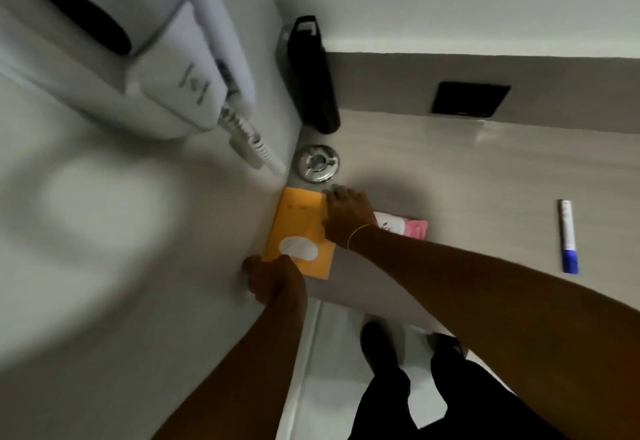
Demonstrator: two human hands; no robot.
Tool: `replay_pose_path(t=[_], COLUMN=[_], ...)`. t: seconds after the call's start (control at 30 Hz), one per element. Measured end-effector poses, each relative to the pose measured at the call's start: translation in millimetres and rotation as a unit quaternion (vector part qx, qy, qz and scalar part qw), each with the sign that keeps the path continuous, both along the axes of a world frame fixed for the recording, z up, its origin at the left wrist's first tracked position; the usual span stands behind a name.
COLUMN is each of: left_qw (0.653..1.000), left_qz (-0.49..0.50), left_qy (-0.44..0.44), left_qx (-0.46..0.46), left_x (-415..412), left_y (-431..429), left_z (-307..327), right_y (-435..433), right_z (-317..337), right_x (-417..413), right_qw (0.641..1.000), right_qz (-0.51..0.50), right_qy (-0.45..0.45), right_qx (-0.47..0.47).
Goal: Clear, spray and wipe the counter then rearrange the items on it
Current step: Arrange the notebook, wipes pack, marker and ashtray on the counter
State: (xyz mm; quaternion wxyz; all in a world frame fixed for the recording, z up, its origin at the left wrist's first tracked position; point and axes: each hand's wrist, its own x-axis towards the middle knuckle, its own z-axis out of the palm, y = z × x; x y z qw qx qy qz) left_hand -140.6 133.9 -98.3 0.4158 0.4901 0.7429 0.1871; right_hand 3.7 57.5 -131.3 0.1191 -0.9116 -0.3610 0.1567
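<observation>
The counter [450, 169] bears an orange packet [298, 221], pink pack [414, 228], blue-capped tube [567, 235] and chrome disc [317, 163].

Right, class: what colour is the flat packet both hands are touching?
Orange-yellow: the packet also bears a white oval patch. Head view shows it best.

No legible text; print on hair dryer [166, 69], tube [568, 235], pink packet [407, 226] too blurred.

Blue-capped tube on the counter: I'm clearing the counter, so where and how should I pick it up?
Likely best: pinch the tube at its white middle, from above, across its narrow width. It lies flat and slim, with bare counter on both sides.
</observation>
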Motion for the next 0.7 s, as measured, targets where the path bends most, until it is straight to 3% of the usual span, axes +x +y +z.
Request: replay_pose_path(t=[0.07, 0.3, 0.47, 0.7], left_qw=[0.991, 0.977, 0.940, 0.918], left_qz=[0.097, 0.085, 0.123, 0.061], left_qy=[-0.069, -0.111, -0.234, -0.297], left_qx=[-0.058, -0.163, -0.217, -0.257], left_x=[2, 10, -6, -6], left_y=[5, 9, 18, 18], left_z=[-2, -7, 3, 19], right_y=[8, 18, 18, 4], right_z=[-2, -3, -1, 17], right_x=[-1, 5, 9, 13], right_qw=[1.000, 0.996, 0.993, 0.980], right_qz=[-0.012, -0.048, -0.070, -0.105], right_qy=[0.008, 0.075, 0.093, 0.139], right_qx=[0.000, 0.015, 0.031, 0.100])
